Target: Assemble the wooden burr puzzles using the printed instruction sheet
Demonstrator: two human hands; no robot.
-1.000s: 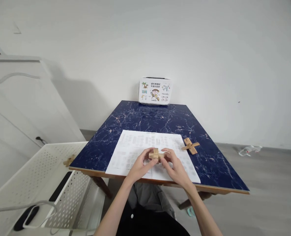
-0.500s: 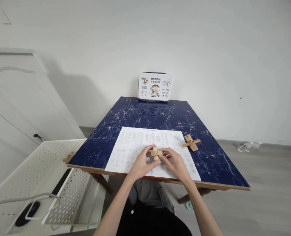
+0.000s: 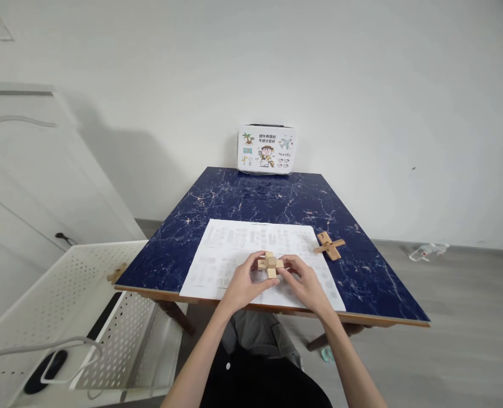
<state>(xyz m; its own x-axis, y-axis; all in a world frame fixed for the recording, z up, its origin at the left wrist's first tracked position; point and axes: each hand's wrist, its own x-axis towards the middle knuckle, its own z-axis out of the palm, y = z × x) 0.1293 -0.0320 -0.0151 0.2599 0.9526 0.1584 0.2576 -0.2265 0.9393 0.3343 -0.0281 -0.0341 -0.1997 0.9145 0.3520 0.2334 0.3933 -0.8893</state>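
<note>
A pale wooden burr puzzle [image 3: 271, 263], cross-shaped with square-ended arms, is held between my two hands above the paper sheet [image 3: 221, 235]. My left hand [image 3: 243, 283] grips it from the left, with fingers at the back and thumb along the near side. From the right, my right hand [image 3: 303, 281] pinches the puzzle's right arm with thumb and fingers. Right of the sheet, partly at its edge, lies a flat brown wooden cross piece [image 3: 329, 247] with a mark on one plank.
A white printed case [image 3: 266, 150] stands at the back of the blue marbled table [image 3: 272, 195] by the wall. To the left is a white perforated rack [image 3: 107, 249] with a small wooden object [image 3: 117, 274], a cable and a black item [image 3: 46, 371].
The wooden puzzle has turned in my fingers, so a block end now faces up and a mark shows on its left arm. Both hands stay in about the same place.
</note>
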